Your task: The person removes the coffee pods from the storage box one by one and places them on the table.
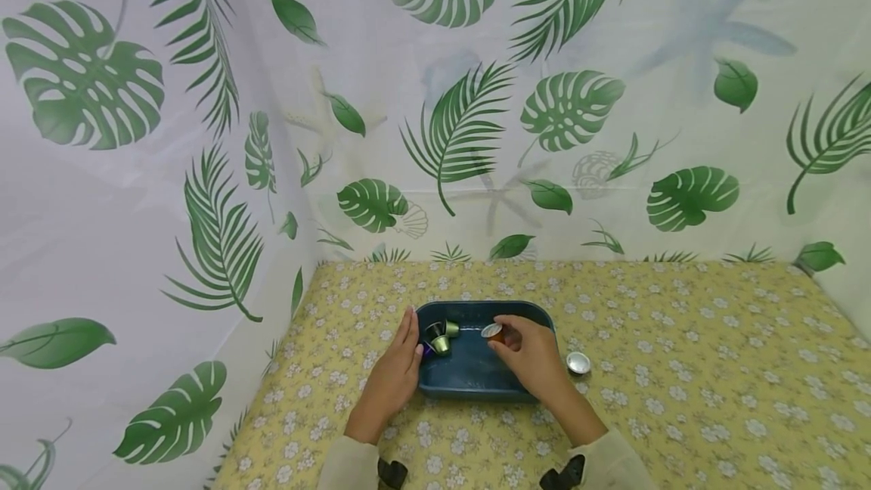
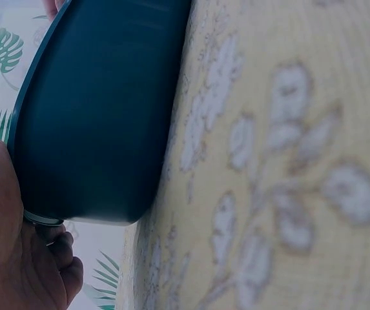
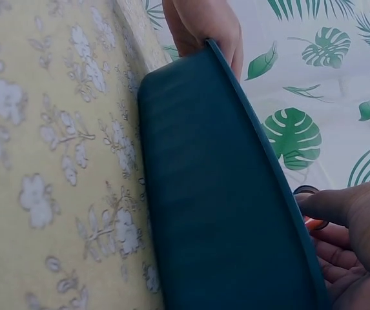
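Observation:
A dark blue rectangular basin sits on the table. At its left end my left hand grips the wall, fingers along the outside and thumb over the rim. Above the basin's right part, my right hand pinches an orange-brown coffee capsule between thumb and fingers, its pale lid tilted up. Several more coffee capsules, green, black and purple, lie together inside at the left. In the right wrist view, the basin wall partly hides the held capsule.
Just right of the basin, a silver-topped capsule stands on the table. A yellow floral cloth covers the tabletop. White sheets with green leaves hang behind and on the left.

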{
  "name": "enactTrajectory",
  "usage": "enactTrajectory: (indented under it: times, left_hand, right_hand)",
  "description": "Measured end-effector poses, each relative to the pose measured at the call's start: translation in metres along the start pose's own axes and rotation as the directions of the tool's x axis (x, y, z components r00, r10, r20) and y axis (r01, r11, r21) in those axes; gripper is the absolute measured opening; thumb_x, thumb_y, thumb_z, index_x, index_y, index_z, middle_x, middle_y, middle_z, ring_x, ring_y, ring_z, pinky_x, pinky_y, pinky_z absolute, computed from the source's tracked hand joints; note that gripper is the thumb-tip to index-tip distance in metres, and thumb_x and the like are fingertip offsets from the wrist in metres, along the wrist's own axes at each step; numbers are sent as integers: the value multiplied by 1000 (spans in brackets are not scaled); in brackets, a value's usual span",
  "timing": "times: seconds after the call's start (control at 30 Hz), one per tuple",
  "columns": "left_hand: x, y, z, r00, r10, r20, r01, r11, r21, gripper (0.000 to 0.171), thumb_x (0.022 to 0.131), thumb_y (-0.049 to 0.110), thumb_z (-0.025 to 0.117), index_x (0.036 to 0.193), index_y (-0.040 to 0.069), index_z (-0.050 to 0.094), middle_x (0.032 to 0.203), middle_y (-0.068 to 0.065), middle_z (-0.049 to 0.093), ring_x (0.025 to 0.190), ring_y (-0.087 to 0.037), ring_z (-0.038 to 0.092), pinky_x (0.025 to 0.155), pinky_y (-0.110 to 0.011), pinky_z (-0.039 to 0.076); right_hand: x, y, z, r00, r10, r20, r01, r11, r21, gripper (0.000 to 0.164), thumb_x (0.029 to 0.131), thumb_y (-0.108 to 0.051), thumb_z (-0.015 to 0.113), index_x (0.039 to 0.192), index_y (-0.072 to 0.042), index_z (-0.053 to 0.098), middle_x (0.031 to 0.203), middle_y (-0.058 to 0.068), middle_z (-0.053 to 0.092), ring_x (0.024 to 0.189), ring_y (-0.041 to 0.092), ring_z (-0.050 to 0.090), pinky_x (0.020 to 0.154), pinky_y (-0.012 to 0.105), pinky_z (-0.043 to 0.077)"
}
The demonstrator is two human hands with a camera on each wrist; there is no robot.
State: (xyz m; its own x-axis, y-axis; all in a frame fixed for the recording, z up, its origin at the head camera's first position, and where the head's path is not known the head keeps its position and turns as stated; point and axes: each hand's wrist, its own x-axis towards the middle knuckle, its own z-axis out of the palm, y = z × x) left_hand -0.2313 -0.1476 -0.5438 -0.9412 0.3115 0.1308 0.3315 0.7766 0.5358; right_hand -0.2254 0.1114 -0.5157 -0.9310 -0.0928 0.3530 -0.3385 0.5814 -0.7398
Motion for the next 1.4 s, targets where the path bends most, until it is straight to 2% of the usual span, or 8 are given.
enactTrajectory:
  times: [0.17, 0.37, 0.6, 0.8, 1.13, 1.4]
  left_hand:
    - [2, 0, 1, 1000, -1, -3, 1, 1000, 5, 60, 113, 28, 34, 164, 10, 7, 169, 2, -6, 152, -27, 25, 114, -49, 37]
    - [3, 0, 2, 1000, -5, -2, 5, 1000, 6, 60, 113, 27, 34, 164, 10, 7, 169, 3, -7, 152, -26, 24, 114, -50, 36]
    - [3, 1, 1, 1000, -9, 7, 9, 1000, 13, 60, 113, 27, 34, 164, 10, 7, 169, 2, -6, 152, -26, 25, 114, -49, 37]
    - [3, 0, 1, 1000, -15, 4, 15, 1000, 12, 60, 113, 27, 34, 164, 9, 9, 170, 2, -5, 151, -27, 26, 114, -50, 37]
    - [3, 0, 4, 1000, -11, 18, 11, 1000, 3, 60, 113, 27, 34, 164, 10, 7, 170, 2, -7, 152, -28, 25, 115, -51, 35]
    - [1, -4, 2, 1000, 0, 3, 0, 1000, 16, 60, 114, 27, 33, 164, 8, 7, 170, 0, -7, 152, -28, 24, 114, -50, 36]
  right_hand:
    - [-2, 5, -2, 1000, -24, 7, 24, 1000, 5, 43, 86, -9, 82, 127, 1, 69, 89, 3, 69, 75, 12, 65, 66, 26, 55]
    - [-4, 8, -5, 999, -44, -6, 44, 999, 26, 41, 85, -7, 83, 123, 0, 71, 86, 1, 68, 73, 12, 65, 65, 25, 56]
    - [-7, 9, -8, 1000, -11, -5, 11, 999, 52, 41, 83, -3, 83, 122, -1, 71, 86, 0, 69, 74, 12, 65, 65, 24, 56]
    - [-9, 11, -11, 1000, -15, -20, 17, 997, 73, 41, 81, -1, 84, 120, -3, 71, 90, 2, 71, 76, 13, 67, 66, 24, 56]
    - [-20, 16, -23, 999, 3, -34, 1, 993, 120, 40, 81, 2, 83, 119, 0, 70, 96, 7, 73, 78, 12, 69, 67, 23, 58]
    - [-27, 15, -32, 999, 3, -50, 3, 994, 111, 42, 81, 5, 82, 120, 0, 69, 96, 8, 73, 78, 12, 70, 66, 22, 57]
